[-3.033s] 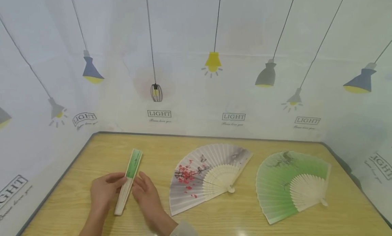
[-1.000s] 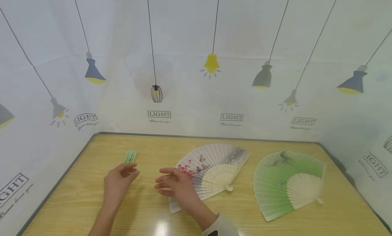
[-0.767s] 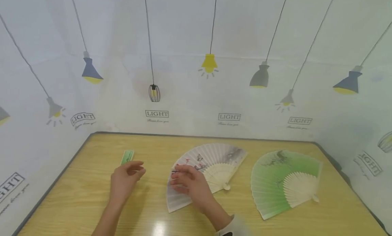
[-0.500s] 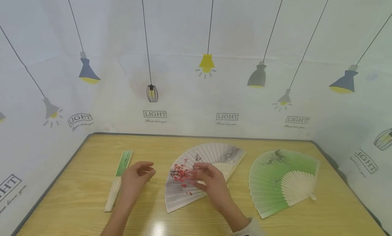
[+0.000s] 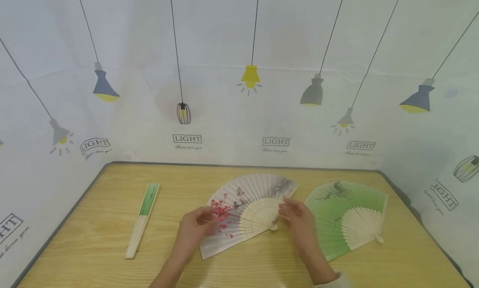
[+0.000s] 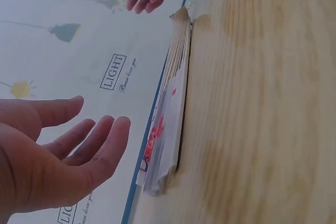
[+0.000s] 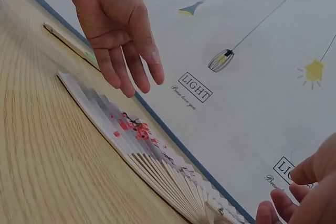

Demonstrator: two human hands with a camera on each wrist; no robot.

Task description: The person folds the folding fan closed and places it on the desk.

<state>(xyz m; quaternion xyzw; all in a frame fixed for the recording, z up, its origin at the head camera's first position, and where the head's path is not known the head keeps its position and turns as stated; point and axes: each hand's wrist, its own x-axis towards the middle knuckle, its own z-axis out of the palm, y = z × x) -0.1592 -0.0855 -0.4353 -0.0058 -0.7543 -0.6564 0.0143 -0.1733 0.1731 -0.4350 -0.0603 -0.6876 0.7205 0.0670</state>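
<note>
A half-spread folding fan (image 5: 254, 192), grey-white with red blossoms and pale ribs, lies on the table at the centre of the head view. My left hand (image 5: 192, 232) hovers by its left side, fingers loosely bent and holding nothing. Over the ribbed pivot end is my right hand (image 5: 301, 227), likewise relaxed; in the right wrist view part of this hand (image 7: 299, 198) enters from the lower right. From the left wrist view, the left hand (image 6: 58, 161) is spread above the fan's edge. A folded green fan (image 5: 142, 221) lies at the left, out of both hands.
An open green folding fan (image 5: 331, 221) lies on the right, partly behind the right hand and wrist in the head view. The wooden table (image 5: 97, 225) is bordered by a white cloth (image 5: 224, 43) printed with lamps and LIGHT labels.
The left hand has let go of the folded green fan, which now lies on the table. Both hands have moved right to the blossom fan, and the head view has shifted slightly.
</note>
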